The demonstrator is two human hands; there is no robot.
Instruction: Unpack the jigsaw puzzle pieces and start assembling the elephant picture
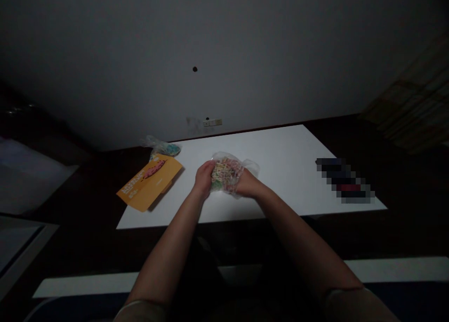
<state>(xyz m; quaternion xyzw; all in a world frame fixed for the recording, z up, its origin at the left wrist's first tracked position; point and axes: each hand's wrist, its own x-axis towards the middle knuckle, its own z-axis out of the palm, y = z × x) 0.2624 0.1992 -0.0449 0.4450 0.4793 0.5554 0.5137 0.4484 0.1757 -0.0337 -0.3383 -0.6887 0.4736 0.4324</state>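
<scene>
Clear bag (228, 173) of coloured bits clasped between left hand (204, 178) and right hand (247, 183), 2 grips pressed on opposite ends, long axis left-right, above white sheet (280, 172), orange card (150, 181) left.

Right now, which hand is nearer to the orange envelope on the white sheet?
Left. The left hand holds the clear bag of colourful small pieces just beside the orange envelope. The right hand grips the bag's far side, farther away.

Bare white sheet (280, 153) right; orange envelope (150, 181) (left) blocks
</scene>
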